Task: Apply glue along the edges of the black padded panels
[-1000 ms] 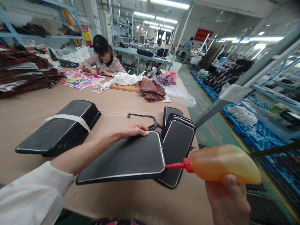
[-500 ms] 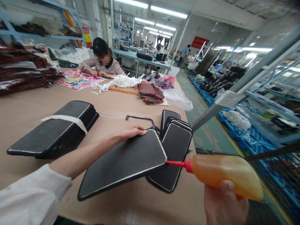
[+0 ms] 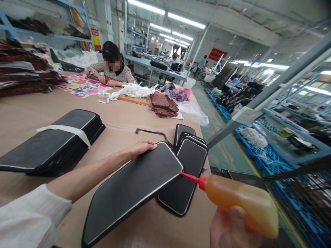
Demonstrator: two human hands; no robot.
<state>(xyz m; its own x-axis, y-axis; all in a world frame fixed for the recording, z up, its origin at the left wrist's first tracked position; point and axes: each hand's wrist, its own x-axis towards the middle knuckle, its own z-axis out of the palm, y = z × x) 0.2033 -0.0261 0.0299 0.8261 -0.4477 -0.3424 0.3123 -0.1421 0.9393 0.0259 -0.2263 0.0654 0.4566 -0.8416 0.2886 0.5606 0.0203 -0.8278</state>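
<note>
Over the brown table (image 3: 190,225) I see, remotely, the black panel (image 3: 137,182), its long axis from near-left to far-right; the left hand (image 3: 141,148) grips its far edge; the right hand (image 3: 229,228) clasps the amber bottle (image 3: 240,201), red nozzle (image 3: 191,177) at the panel's right corner.

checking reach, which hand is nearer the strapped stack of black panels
Left. The left hand, holding one black panel, is right of the strapped stack; the right hand, holding the squeeze bottle, is farther right.

Before you: a brown-topped counter (image 3: 121,119). To your left, blue shelving (image 3: 59,36); to your right, green floor (image 3: 219,150) and blue pallets (image 3: 270,160). Above you, tube lights (image 3: 186,20) are lit. Far ahead of you hangs a red banner (image 3: 217,54).
</note>
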